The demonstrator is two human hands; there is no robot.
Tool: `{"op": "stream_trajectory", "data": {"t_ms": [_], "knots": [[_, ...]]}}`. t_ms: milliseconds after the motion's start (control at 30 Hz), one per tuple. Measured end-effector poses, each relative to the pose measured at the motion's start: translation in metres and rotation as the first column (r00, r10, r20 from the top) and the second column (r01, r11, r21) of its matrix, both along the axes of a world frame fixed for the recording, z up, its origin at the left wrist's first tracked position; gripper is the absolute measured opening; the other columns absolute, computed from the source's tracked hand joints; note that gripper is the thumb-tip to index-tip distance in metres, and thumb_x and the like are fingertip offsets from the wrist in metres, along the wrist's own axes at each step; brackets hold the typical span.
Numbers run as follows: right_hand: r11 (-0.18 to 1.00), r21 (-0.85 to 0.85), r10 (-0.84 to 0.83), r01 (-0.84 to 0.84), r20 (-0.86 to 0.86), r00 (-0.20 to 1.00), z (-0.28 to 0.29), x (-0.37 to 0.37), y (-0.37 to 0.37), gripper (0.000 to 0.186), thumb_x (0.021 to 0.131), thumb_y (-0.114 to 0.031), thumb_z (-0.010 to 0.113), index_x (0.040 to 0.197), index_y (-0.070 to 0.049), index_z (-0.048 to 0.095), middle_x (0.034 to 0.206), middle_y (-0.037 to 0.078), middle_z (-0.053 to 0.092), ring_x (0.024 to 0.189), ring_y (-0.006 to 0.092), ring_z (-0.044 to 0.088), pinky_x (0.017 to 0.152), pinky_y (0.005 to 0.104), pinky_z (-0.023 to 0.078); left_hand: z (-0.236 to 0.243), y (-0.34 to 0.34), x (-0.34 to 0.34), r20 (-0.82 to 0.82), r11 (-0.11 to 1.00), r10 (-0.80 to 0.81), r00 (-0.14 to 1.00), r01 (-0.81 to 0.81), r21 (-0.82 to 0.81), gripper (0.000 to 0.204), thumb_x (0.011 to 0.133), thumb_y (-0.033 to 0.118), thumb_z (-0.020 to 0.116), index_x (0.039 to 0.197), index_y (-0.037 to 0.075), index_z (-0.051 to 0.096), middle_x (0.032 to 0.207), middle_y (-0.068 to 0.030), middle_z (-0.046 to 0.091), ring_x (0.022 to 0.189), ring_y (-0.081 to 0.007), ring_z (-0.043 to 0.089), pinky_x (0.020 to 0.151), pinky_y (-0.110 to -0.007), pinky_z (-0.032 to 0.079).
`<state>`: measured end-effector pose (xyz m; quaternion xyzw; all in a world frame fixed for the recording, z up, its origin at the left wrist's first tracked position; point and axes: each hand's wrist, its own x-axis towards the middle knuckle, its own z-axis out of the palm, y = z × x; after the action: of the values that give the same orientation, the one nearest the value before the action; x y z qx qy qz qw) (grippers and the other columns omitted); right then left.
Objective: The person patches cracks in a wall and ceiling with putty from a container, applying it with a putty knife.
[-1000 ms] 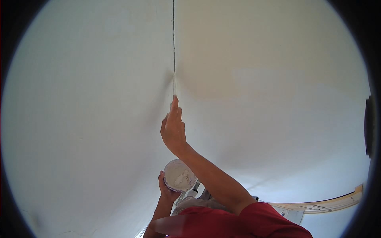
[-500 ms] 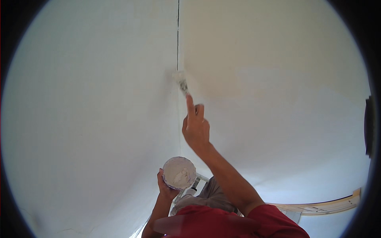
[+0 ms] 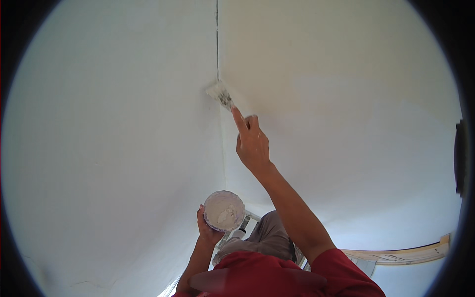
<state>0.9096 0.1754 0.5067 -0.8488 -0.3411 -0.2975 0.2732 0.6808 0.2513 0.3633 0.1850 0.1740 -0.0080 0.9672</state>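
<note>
My right hand (image 3: pixel 253 143) grips a putty knife (image 3: pixel 221 95), its forefinger stretched along the tool toward the blade. The blade is smeared with pale filler and lies at the seam where two walls meet. Directly above it, a dark narrow gap (image 3: pixel 217 44) runs up the corner; below the blade the corner line is pale. Lower down, my left hand (image 3: pixel 210 228) is wrapped round a round tub (image 3: pixel 217 204), thumb on its outer side. White filler coats the tub's inside, with a lumpy heap in it. The knife's handle is mostly hidden in my right hand.
A pale left wall (image 3: pixel 109 123) and a cream-and-white right wall (image 3: pixel 346 119) flank the corner. Below me, part of a stepladder (image 3: pixel 251 218) shows beside my legs. A wooden strip (image 3: pixel 410 256) curves at lower right, and a dark object (image 3: pixel 460 158) stands at the right edge.
The putty knife has moved slightly up and left, and its blade has turned toward the left wall. My right hand has shifted up and right. The tub has risen slightly in the picture.
</note>
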Motion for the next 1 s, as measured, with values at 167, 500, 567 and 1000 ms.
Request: {"op": "stream_trajectory", "data": {"t_ms": [167, 500, 567, 1000], "knots": [[0.999, -0.03, 0.027, -0.026, 0.032, 0.999, -0.014, 0.005, 0.006, 0.068, 0.082, 0.013, 0.056, 0.144, -0.014, 0.047, 0.088, 0.011, 0.049, 0.065, 0.0218, 0.055, 0.052, 0.0343, 0.051, -0.001, -0.004, -0.001, -0.02, 0.999, -0.012, 1.0, 0.011, -0.03, 0.088, 0.087, 0.073, 0.043, 0.147, 0.01, 0.04, 0.146, -0.0158, 0.046, 0.133, -0.0357, 0.045, 0.11, -0.055, 0.037], [0.997, 0.059, 0.034, -0.04, 0.098, 0.995, 0.001, 0.01, 0.006, 0.059, 0.086, 0.005, 0.054, 0.143, -0.013, 0.049, 0.087, 0.012, 0.049, 0.068, 0.0246, 0.06, 0.052, 0.0354, 0.053, 0.003, 0.001, 0.012, 0.028, 1.0, -0.026, 0.999, 0.026, 0.004, 0.089, 0.087, 0.074, 0.041, 0.148, 0.009, 0.039, 0.146, -0.0166, 0.045, 0.134, -0.0362, 0.044, 0.111, -0.056, 0.036], [0.997, -0.078, 0.01, 0.002, 0.157, 0.988, -0.005, 0.009, 0.007, 0.061, 0.087, 0.003, 0.054, 0.145, -0.014, 0.046, 0.087, 0.012, 0.049, 0.069, 0.0247, 0.059, 0.052, 0.0337, 0.053, 0.005, 0.001, 0.002, 0.026, 1.0, -0.016, 1.0, 0.017, -0.008, 0.088, 0.087, 0.073, 0.041, 0.148, 0.009, 0.039, 0.147, -0.0162, 0.045, 0.134, -0.0366, 0.044, 0.111, -0.056, 0.035], [0.865, 0.437, 0.276, -0.248, -0.001, 0.961, 0.251, -0.013, -0.042, 0.03, 0.098, -0.01, 0.054, 0.126, 0.0, 0.048, 0.069, 0.007, 0.052, 0.056, 0.0177, 0.048, 0.057, 0.0312, 0.043, -0.008, 0.015, 0.004, 0.096, 0.999, 0.028, 0.995, -0.032, 0.037, 0.088, 0.085, 0.071, 0.043, 0.147, 0.009, 0.039, 0.147, -0.0172, 0.045, 0.136, -0.0394, 0.041, 0.113, -0.062, 0.03]]}}
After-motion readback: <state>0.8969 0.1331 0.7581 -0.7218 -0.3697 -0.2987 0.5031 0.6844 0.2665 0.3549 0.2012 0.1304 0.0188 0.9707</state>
